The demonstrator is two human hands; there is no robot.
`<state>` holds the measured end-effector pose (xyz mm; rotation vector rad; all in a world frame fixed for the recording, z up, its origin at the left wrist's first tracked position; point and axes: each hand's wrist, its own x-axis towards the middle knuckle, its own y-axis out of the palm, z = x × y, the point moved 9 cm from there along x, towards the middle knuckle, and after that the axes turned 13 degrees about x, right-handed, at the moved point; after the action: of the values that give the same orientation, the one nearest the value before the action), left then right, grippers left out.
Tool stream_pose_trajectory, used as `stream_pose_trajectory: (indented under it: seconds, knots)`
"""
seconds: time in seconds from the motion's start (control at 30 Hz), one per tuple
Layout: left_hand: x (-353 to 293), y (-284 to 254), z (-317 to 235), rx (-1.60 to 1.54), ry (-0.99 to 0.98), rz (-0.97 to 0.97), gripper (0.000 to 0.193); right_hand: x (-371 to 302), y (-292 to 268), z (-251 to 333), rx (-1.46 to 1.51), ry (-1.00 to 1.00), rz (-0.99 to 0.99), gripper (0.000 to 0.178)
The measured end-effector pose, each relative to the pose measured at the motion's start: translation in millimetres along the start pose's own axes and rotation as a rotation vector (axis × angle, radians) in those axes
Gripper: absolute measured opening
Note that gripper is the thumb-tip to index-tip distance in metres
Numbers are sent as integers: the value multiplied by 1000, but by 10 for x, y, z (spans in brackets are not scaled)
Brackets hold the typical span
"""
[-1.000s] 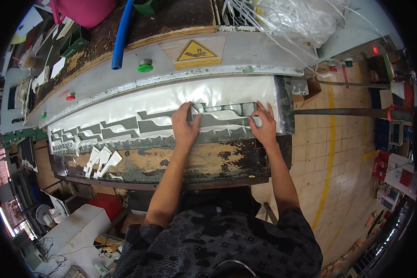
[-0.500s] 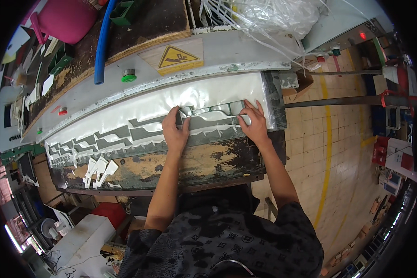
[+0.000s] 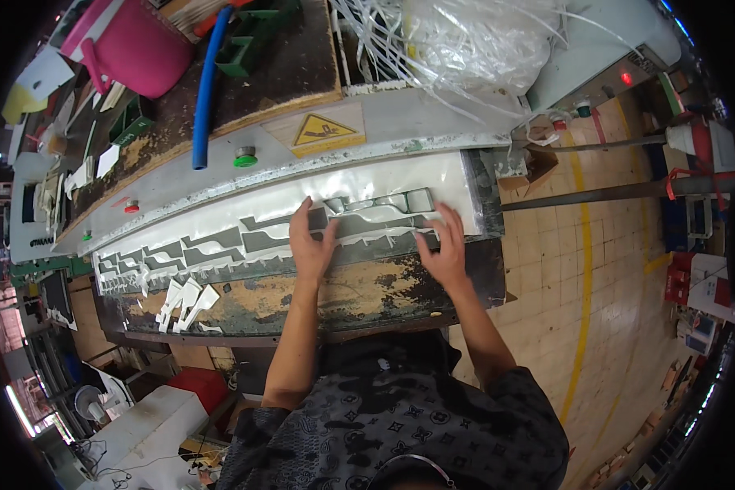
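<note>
On a long white sheet [image 3: 261, 192], a thin-edged metal frame with a curved outline, like a cutting die [image 3: 396, 196], lies toward the right end. My left hand [image 3: 310, 245] is beside the frame's left end, thumb and fingers apart and nothing in it. By the frame's right end is my right hand [image 3: 443, 249], also spread, its fingertips near the corner; whether they touch it I cannot tell. Curved openings run along the sheet to the left, showing the dark surface beneath. Several cut white pieces [image 3: 188, 302] lie in a loose pile on the worn bench ledge [image 3: 343, 290].
Behind the sheet runs a grey machine beam [image 3: 416, 126] with a green button [image 3: 244, 157] and a yellow warning sign [image 3: 325, 131]. A blue tube [image 3: 206, 106] hangs over it. Above are a pink bucket [image 3: 139, 49] and clear plastic wrap [image 3: 482, 49]. Dark bars [image 3: 604, 192] extend rightward.
Both hands have loosened from the metal frame; my right hand has drawn back toward me from its right corner. The frame stays on the sheet. The whole view has shifted slightly.
</note>
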<state>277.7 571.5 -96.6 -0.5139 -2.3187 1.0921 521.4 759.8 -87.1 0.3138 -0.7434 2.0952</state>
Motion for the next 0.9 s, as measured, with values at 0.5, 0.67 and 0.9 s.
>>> stream_pose_trajectory:
  seconds: [0.5,0.67,0.9]
  knots:
    - [839,-1287,-40,-385,-218,-426,40,-965,383,579,224,213,542,31]
    - [715,-1441,-222,-157,-196,-449,48,-952,283,580,242,192,453,32]
    - [200,-1296,-582,-49,-54,-198,41,-1047,63,627,184,121,455,32]
